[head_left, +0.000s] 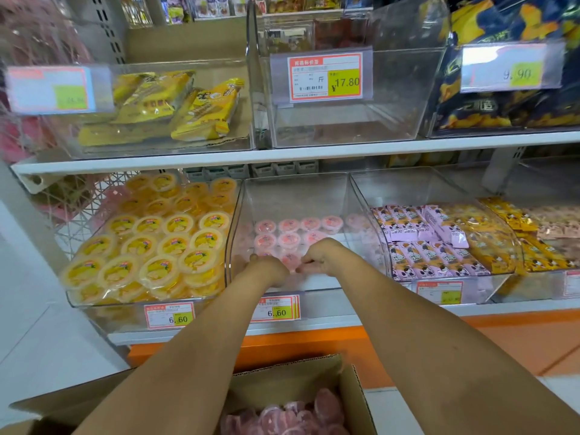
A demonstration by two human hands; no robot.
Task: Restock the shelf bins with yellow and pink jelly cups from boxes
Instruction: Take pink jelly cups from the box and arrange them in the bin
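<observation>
Near: cardboard box [345, 390], open, boxed pink cups [298, 416] loose inside (my supply).

Front of lower shelf: price tag [276, 309], under the middle bin.

My left hand [270, 271]: knuckles up, inside the middle bin's near edge. The fingers are tucked under, so I cannot tell what they hold.

My right hand [320, 255]: just beside the left, fingers bent, pinching a blurred pink cup [296, 271] low at the bin's front.

Middle bin [295, 189]: clear, with shelved pink cups [288, 232] in rows toward the far side and room left near the front.

Left bin: yellow cups [150, 246], heaped full.

Right bin: purple packets [423, 246].

Far, upper shelf: clear bin [345, 127] with nothing visible in it.

Step in hand, as I judge it: filling the pink bin; yellow looks done.

Next move: seat the cup level in the front row, let go, and reach back to the box.
</observation>
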